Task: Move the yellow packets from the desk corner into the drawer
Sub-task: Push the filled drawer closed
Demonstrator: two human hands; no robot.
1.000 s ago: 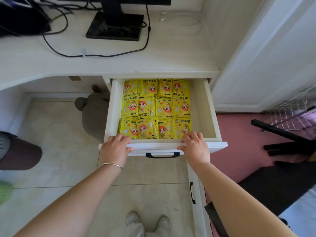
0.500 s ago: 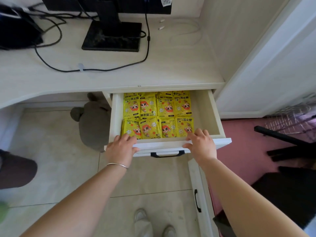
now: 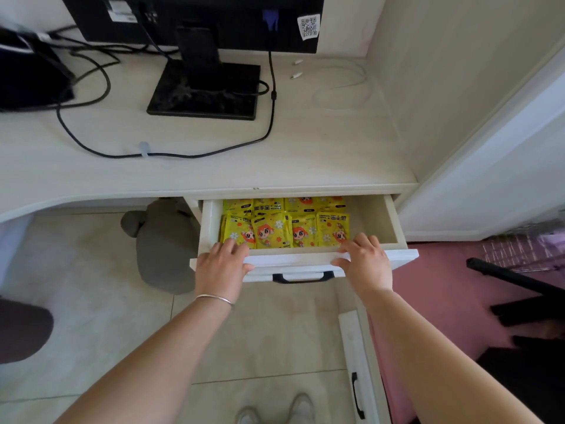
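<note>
The drawer [image 3: 371,220] has slid well in under the counter [image 3: 214,166] over the last second: three rows of yellow packets [image 3: 286,229] showed then, now barely two. The left hand [image 3: 221,267] and right hand [image 3: 365,263] stay on the front panel, at 9 and 3 o'clock of the black handle [image 3: 302,276]. Their fingers [image 3: 229,247] curl over its top edge, thumbs on its face, gripping it. The packets lie inside, packed toward 9 o'clock. None show on the counter, so only the closing seems left.
</note>
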